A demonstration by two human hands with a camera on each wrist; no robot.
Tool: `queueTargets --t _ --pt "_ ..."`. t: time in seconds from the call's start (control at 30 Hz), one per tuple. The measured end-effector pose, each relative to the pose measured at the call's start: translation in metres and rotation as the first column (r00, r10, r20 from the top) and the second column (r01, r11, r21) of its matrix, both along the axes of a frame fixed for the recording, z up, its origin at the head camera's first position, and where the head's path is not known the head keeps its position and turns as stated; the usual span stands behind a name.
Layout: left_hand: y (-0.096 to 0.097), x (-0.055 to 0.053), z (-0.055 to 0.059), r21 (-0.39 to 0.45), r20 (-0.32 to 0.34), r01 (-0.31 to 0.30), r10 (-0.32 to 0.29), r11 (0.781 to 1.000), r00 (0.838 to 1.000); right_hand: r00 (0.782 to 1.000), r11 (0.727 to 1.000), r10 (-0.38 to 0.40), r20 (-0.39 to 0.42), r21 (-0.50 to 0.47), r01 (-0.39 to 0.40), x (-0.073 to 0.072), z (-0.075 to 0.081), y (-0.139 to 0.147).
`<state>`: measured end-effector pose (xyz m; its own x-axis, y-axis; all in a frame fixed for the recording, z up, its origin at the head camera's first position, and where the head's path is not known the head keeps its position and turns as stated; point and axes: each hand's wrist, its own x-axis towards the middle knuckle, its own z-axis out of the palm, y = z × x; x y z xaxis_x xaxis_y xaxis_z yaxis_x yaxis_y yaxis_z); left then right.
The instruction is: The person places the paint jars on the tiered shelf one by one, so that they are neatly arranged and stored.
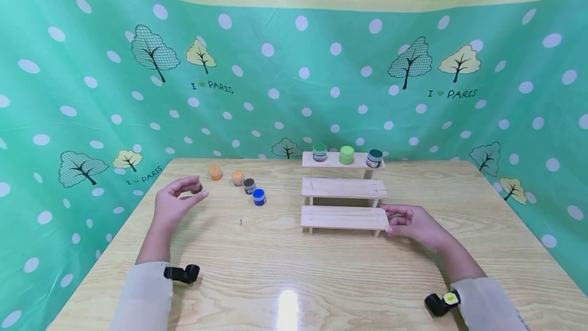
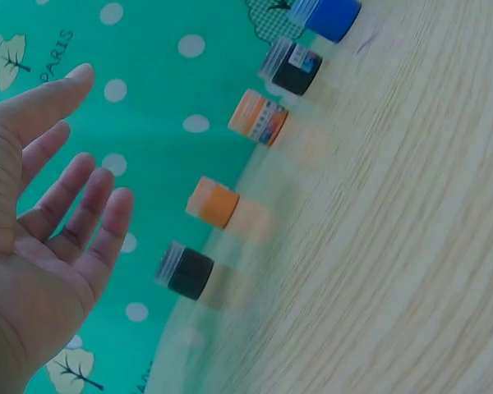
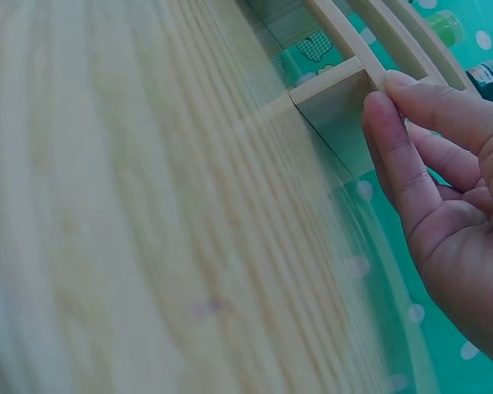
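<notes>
My left hand point(image 1: 176, 201) hovers over the table's left side with fingers spread and nothing held. Close by its fingertips stands a dark paint jar point(image 2: 185, 271), partly hidden in the head view. Beyond it run an orange jar point(image 1: 215, 173), a second orange jar point(image 1: 237, 179), a black jar point(image 1: 249, 186) and a blue jar point(image 1: 259, 197). My right hand point(image 1: 415, 223) pinches the right end of the lowest step of a three-step wooden display stand point(image 1: 344, 217) between thumb and fingers. The top step bears a dark green jar point(image 1: 319, 152), a light green jar point(image 1: 346, 155) and a very dark green jar point(image 1: 374, 158).
A tiny grey object point(image 1: 241, 222) lies on the wooden table point(image 1: 257, 264) left of the stand. Behind the table hangs a green dotted cloth point(image 1: 266, 80) with printed trees, which also runs along both sides.
</notes>
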<state>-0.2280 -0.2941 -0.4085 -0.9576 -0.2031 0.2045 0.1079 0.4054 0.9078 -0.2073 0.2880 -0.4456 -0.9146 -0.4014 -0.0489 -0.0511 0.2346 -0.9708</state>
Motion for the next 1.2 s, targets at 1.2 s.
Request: queueTargets --t 1.2 --pt "-0.038 -0.036 -0.026 0.002 0.166 -0.142 0.14 0.99 0.976 0.995 0.991 -0.022 0.095 -0.132 0.034 0.002 0.002 -0.006"
